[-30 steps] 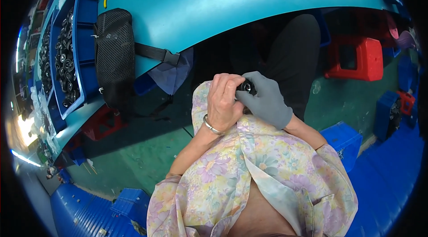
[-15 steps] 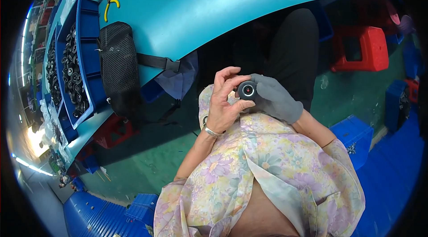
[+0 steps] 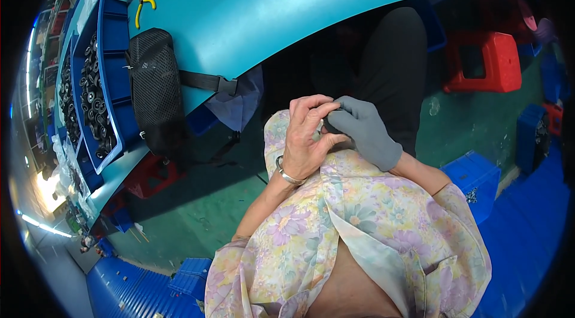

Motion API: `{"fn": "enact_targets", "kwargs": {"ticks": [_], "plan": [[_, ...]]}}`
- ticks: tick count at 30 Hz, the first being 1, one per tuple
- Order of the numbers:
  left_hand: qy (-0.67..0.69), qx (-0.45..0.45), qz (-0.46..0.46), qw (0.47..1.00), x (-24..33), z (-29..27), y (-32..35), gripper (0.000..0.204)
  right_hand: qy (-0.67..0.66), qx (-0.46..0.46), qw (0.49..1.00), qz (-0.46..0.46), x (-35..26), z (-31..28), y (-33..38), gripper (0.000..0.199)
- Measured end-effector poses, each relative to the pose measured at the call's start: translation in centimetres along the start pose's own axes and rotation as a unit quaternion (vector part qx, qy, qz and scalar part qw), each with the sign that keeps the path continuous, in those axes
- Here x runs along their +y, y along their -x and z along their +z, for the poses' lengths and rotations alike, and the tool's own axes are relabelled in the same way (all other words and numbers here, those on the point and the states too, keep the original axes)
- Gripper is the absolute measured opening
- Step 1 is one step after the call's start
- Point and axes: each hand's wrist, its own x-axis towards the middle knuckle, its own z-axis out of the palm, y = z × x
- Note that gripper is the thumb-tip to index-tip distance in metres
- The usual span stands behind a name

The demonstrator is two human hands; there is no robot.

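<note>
Over my lap, my two hands meet around a small round black wheel [image 3: 326, 128]. Only a dark sliver of it shows between the fingers. My left hand [image 3: 304, 143], bare with a silver bracelet at the wrist, is closed, its fingertips and thumb pinching the wheel's edge. A grey glove covers my right hand [image 3: 368, 133], whose bent fingers lie over the wheel's face and hide its centre. Whether the gloved fingertips hold some smaller part against the wheel cannot be seen.
A teal table [image 3: 251, 6] curves in front of me, bearing yellow-handled pliers [image 3: 144, 9] and a black mesh bag [image 3: 154, 87]. Blue trays hold many black wheels [image 3: 94, 102] at left. A red stool [image 3: 484, 63] and a blue bin [image 3: 473, 183] stand on the floor at right.
My gloved fingers have moved left over the wheel, covering its face and silvery ring that showed before. My left hand keeps its pinch on the edge.
</note>
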Motion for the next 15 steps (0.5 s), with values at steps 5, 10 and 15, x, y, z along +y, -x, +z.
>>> {"fn": "enact_targets", "kwargs": {"ticks": [5,10,15], "plan": [[0.009,0.009,-0.005,1.0,-0.5,0.2,0.1,0.05,0.026,-0.041,0.999,-0.008,1.1,-0.7,-0.5,0.019],[0.051,0.026,-0.02,0.998,-0.5,-0.5,0.1,0.049,-0.269,-0.036,0.961,0.061,2.1,-1.0,-0.1,0.035],[0.101,0.005,-0.033,0.994,-0.3,-0.6,0.3,0.049,-0.423,-0.075,0.9,0.075,1.6,-0.7,0.3,0.041]]}}
